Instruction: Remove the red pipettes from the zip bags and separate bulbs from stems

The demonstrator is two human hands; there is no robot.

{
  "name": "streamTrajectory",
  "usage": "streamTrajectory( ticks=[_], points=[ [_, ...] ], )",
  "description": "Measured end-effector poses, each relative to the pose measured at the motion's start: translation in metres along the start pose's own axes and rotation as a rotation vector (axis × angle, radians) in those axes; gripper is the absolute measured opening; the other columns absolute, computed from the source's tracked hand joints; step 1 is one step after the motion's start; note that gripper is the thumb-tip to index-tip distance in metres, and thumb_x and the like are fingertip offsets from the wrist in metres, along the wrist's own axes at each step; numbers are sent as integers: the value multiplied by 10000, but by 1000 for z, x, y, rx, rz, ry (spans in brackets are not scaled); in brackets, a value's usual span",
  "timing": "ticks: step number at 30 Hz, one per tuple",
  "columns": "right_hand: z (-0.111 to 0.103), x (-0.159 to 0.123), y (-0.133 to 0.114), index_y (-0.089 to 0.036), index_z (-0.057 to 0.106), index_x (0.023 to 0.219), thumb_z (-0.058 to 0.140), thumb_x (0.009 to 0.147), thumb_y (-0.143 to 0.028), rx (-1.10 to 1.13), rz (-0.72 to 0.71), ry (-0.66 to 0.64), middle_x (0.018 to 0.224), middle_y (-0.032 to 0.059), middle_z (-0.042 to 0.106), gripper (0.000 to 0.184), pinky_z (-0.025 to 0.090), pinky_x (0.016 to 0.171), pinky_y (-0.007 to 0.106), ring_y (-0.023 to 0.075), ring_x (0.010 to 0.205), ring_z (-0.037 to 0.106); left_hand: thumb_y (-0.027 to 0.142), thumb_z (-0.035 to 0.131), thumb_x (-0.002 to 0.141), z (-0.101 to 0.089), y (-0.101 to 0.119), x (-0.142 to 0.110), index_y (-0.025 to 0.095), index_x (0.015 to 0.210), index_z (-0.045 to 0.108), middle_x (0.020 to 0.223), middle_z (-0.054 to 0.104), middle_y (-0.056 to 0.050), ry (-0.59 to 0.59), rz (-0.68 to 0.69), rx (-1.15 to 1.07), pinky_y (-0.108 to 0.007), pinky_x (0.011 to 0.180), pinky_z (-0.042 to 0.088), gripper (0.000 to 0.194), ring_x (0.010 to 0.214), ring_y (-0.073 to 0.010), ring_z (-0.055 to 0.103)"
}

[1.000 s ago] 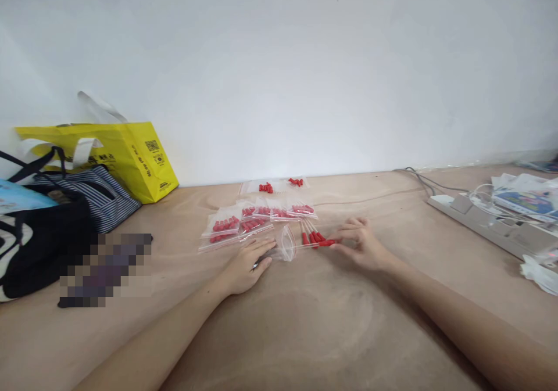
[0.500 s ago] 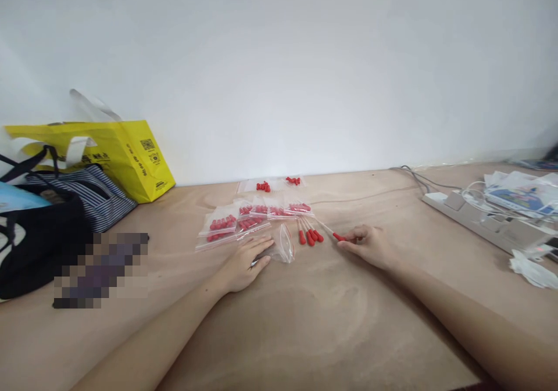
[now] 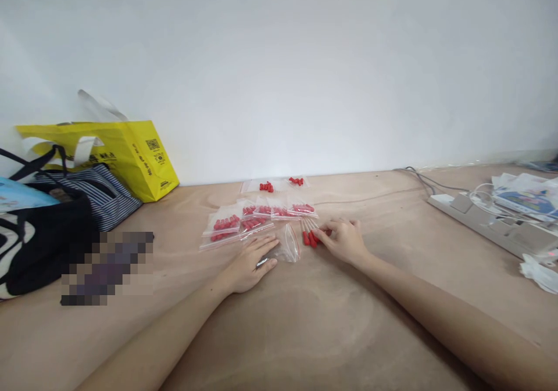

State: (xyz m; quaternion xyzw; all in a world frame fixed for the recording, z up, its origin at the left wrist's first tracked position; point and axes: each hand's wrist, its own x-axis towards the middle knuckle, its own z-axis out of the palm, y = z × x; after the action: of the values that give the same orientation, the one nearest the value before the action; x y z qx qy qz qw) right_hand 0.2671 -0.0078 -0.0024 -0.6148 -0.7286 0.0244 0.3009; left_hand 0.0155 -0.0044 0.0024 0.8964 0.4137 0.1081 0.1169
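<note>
My left hand [image 3: 250, 265] lies with its fingers stretched out on the near left part of a clear zip bag [image 3: 288, 246], which rests flat on the table. Beside that bag, white sticks with thick red tips [image 3: 306, 239] are fanned out, tips towards me. My right hand [image 3: 342, 240] has its thumb and fingers closed at the rightmost red tip, and covers part of it. Just behind, overlapping zip bags [image 3: 224, 216] hold several more red-tipped pieces.
Farther back, near the wall, lie more bagged red tips [image 3: 267, 187]. A yellow bag [image 3: 163, 173], a striped pouch [image 3: 102, 196] and a black bag [image 3: 52, 251] stand left. To the right are a power strip [image 3: 475, 222], papers [image 3: 523, 190] and a crumpled white tissue [image 3: 538, 272].
My right hand has moved left with the separate red-tipped stick, bringing it to the others. My left hand stays on the bag. The view has shifted slightly.
</note>
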Motion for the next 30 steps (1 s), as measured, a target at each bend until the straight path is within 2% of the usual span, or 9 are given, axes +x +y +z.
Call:
streamTrajectory(
  ticks=[7,11,14,18,21,24,26,28,30],
  points=[
    [16,4,-50,-210,592,623,520,690,-571,113,39,-100,647,-11,627,374,229,697,321,167,709,531,446,333,860,2,-2,0,224,1294,354,1377,326,-42,-28,4,22,-455,1056,180,488,1287,-226,224],
    [25,8,-54,-205,570,591,528,737,-373,114,85,-131,642,-25,617,227,245,688,313,152,699,516,493,280,864,1,-3,0,243,1335,260,1417,216,-43,-104,21,70,-467,1061,121,534,1305,-230,162],
    [29,11,-46,-201,562,593,528,731,-314,191,69,-74,684,-23,611,183,279,669,290,149,712,511,536,246,854,0,-4,-1,246,1359,166,1436,106,-42,-160,27,122,-480,1057,61,588,1317,-236,71],
    [25,19,-23,-188,529,594,480,749,-392,524,56,4,587,-14,558,260,337,559,245,123,564,476,574,233,837,-1,-5,-2,223,1367,123,1438,42,-57,-167,-23,141,-473,1056,53,645,1317,-246,17],
    [12,28,6,-186,531,657,476,738,-464,666,118,193,613,9,568,294,367,532,251,130,544,475,581,250,830,0,-6,-2,236,1364,144,1440,56,-60,-138,-71,118,-469,1054,90,645,1316,-256,30],
    [-5,32,43,-192,570,774,464,764,-451,462,153,498,744,47,616,279,388,627,285,161,649,527,582,294,819,1,-6,-2,272,1348,209,1437,107,-54,-103,-79,90,-480,1045,129,619,1312,-273,77],
    [-13,31,69,-195,604,782,452,793,-383,179,96,600,837,71,622,242,353,746,332,178,736,550,577,309,818,1,-7,-2,285,1336,245,1435,137,-49,-83,-67,83,-482,1041,146,598,1309,-276,105],
    [-16,28,90,-204,637,784,439,806,-291,-60,-9,564,947,84,606,217,302,810,357,177,787,555,576,311,817,1,-6,-2,289,1330,261,1432,157,-46,-76,-63,84,-480,1039,156,590,1308,-274,117],
    [-14,24,106,-215,655,803,423,798,-218,-200,-150,407,990,82,594,231,290,817,346,169,817,553,578,305,818,0,-6,-2,291,1330,259,1432,163,-45,-86,-68,92,-479,1040,152,589,1309,-268,119]
  ],
)
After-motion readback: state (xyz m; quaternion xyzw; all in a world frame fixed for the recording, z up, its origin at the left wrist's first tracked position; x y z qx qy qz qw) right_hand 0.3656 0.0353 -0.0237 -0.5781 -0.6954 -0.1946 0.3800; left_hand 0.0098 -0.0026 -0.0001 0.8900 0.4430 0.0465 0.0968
